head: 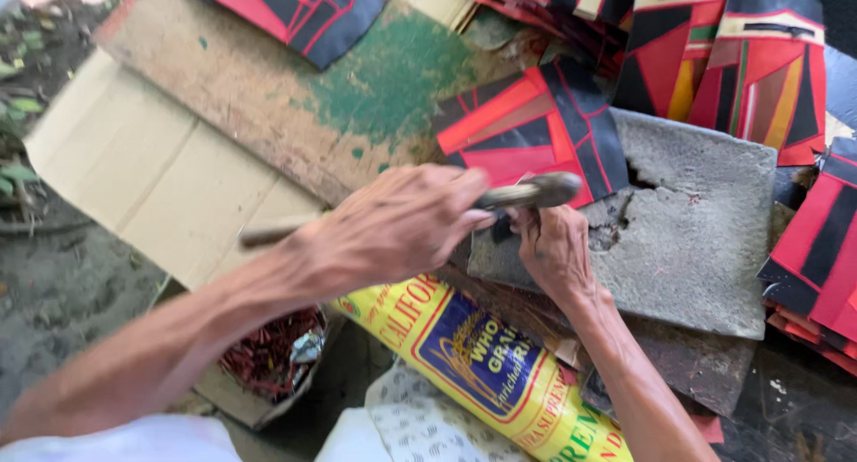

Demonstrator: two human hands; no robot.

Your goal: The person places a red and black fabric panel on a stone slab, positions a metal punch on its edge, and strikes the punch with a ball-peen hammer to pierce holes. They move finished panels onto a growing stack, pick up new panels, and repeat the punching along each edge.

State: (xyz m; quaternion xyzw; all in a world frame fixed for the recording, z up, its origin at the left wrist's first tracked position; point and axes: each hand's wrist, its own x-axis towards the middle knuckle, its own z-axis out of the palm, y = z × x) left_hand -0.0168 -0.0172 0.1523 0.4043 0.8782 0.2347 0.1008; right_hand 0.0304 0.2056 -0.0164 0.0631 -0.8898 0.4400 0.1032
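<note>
**Hammer over the slab, stacks of patchwork panels on three sides**

A flat wooden board (268,105) with worn green paint fills the upper middle of the frame, with a sheet of cardboard (134,176) lying under it toward the left. On the right sits a grey stone slab (705,239), cracked near its upper left corner, which serves as the work surface.

Red-and-black patchwork panels lie all around it: a stack along the top right (723,60), another at the right edge (817,257), one at the top centre (295,7). By their number, much of the work looks done. One more panel (536,127) lies half on the slab's upper left corner, just above the hands, and is judged to be the piece in hand; how much of it is finished cannot be told.

A yellow printed sack (482,364) runs diagonally across the lower middle. At lower left a small box (268,355) holds thin red strips.

The left hand (393,225) is closed around the handle of a hammer (527,194), its head poised over the slab's left edge. The right hand (553,248) is pinched on something small and dark at that edge, directly under the hammer head; what it is cannot be told.
</note>
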